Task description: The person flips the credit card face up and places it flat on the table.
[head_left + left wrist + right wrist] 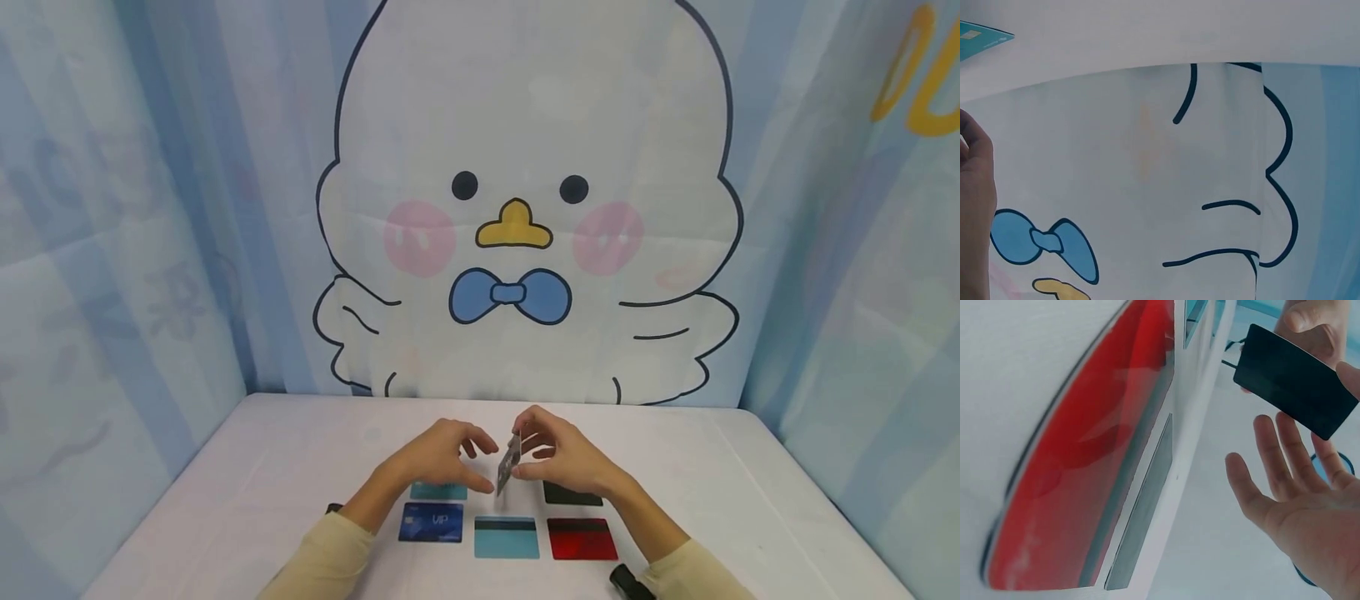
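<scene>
My right hand pinches a dark grey card between thumb and finger, tilted on edge above the table. In the right wrist view the card's plain dark face shows, with the other fingers spread apart from it. Just left of the card, my left hand hovers with loosely bent fingers, holding nothing. Under the left hand lies a partly hidden teal card. A dark card sits below the right hand, partly covered by it.
Nearer me, a blue VIP card, a light blue card and a red card lie in a row on the white table. A curtain with a cartoon bird hangs behind the table's far edge.
</scene>
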`<state>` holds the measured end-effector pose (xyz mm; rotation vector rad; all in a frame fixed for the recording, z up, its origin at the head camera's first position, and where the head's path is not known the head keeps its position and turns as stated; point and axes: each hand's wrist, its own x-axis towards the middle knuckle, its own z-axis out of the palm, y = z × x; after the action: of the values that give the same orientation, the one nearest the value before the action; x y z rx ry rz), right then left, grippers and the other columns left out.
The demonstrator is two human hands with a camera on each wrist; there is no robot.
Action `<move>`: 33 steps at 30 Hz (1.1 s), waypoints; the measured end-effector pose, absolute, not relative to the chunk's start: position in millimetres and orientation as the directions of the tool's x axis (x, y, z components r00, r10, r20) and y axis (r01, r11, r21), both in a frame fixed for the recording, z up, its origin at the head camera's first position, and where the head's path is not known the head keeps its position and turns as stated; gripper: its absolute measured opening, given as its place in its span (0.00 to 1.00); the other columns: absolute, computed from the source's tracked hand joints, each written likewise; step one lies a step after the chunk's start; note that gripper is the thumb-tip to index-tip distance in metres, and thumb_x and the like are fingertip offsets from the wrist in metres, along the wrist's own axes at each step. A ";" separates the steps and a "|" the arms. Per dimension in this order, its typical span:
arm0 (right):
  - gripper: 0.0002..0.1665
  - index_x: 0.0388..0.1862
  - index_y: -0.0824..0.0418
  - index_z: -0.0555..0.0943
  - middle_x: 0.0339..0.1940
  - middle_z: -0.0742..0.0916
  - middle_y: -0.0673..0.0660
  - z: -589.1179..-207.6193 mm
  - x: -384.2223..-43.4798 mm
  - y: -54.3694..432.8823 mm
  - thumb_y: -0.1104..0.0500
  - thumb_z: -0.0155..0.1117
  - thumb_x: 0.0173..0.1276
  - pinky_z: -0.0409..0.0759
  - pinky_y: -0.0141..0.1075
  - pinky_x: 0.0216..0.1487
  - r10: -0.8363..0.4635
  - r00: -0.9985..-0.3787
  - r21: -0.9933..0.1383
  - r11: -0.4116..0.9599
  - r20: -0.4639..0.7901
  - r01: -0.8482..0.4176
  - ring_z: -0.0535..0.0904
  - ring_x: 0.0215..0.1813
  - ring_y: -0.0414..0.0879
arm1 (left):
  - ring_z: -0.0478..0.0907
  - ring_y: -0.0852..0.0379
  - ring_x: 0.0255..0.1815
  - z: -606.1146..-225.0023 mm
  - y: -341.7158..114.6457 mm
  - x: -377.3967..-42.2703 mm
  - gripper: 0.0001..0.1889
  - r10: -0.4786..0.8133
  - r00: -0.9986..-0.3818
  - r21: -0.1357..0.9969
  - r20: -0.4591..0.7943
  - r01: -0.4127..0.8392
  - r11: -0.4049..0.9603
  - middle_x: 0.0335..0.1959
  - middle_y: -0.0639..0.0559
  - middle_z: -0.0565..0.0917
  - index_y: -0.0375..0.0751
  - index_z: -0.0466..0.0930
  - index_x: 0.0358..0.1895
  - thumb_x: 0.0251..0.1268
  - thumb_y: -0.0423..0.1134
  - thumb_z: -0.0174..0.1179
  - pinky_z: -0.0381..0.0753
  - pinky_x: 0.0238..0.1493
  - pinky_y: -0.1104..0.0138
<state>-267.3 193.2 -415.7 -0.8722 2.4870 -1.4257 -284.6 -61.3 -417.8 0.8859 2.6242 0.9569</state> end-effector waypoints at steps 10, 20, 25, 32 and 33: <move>0.27 0.59 0.61 0.75 0.52 0.87 0.58 -416.4 -264.2 194.7 0.57 0.76 0.65 0.79 0.61 0.64 -0.543 -0.821 -0.826 0.375 0.173 -0.422 0.84 0.57 0.54 | 0.82 0.56 0.49 -423.9 -60.7 -280.8 0.27 0.621 -0.784 0.640 0.022 0.488 0.594 0.50 0.60 0.88 0.48 0.87 0.55 0.50 0.48 0.82 0.80 0.48 0.68; 0.28 0.60 0.63 0.75 0.52 0.89 0.59 -417.6 -262.8 195.5 0.58 0.76 0.65 0.79 0.60 0.65 -0.536 -0.827 -0.829 0.378 0.166 -0.412 0.85 0.60 0.56 | 0.81 0.60 0.46 -426.7 -62.5 -282.1 0.23 0.622 -0.782 0.625 0.040 0.505 0.595 0.43 0.63 0.87 0.50 0.87 0.51 0.50 0.46 0.82 0.80 0.49 0.68; 0.29 0.60 0.65 0.76 0.53 0.88 0.59 -419.2 -264.0 196.2 0.58 0.76 0.65 0.77 0.62 0.66 -0.524 -0.839 -0.815 0.418 0.144 -0.401 0.84 0.59 0.57 | 0.80 0.59 0.46 -425.5 -62.8 -281.6 0.22 0.615 -0.788 0.612 0.045 0.508 0.606 0.42 0.63 0.88 0.49 0.88 0.50 0.50 0.45 0.82 0.80 0.49 0.67; 0.25 0.55 0.59 0.80 0.50 0.89 0.54 -419.8 -266.5 196.3 0.56 0.77 0.61 0.78 0.61 0.65 -0.488 -0.868 -0.745 0.545 0.091 -0.385 0.84 0.58 0.55 | 0.78 0.58 0.46 -424.4 -62.6 -281.9 0.22 0.590 -0.807 0.561 0.028 0.501 0.659 0.40 0.64 0.86 0.51 0.89 0.50 0.50 0.46 0.82 0.78 0.46 0.66; 0.24 0.54 0.58 0.81 0.49 0.89 0.53 -419.9 -266.8 196.3 0.55 0.78 0.61 0.78 0.61 0.65 -0.485 -0.871 -0.734 0.562 0.081 -0.381 0.84 0.57 0.55 | 0.78 0.58 0.46 -424.5 -62.3 -282.1 0.22 0.586 -0.810 0.553 0.021 0.497 0.668 0.40 0.64 0.86 0.51 0.89 0.50 0.50 0.46 0.81 0.78 0.46 0.66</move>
<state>-266.8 196.3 -419.9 -0.7419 2.6592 -1.2023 -282.1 -62.3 -424.5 0.8906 2.7226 0.8324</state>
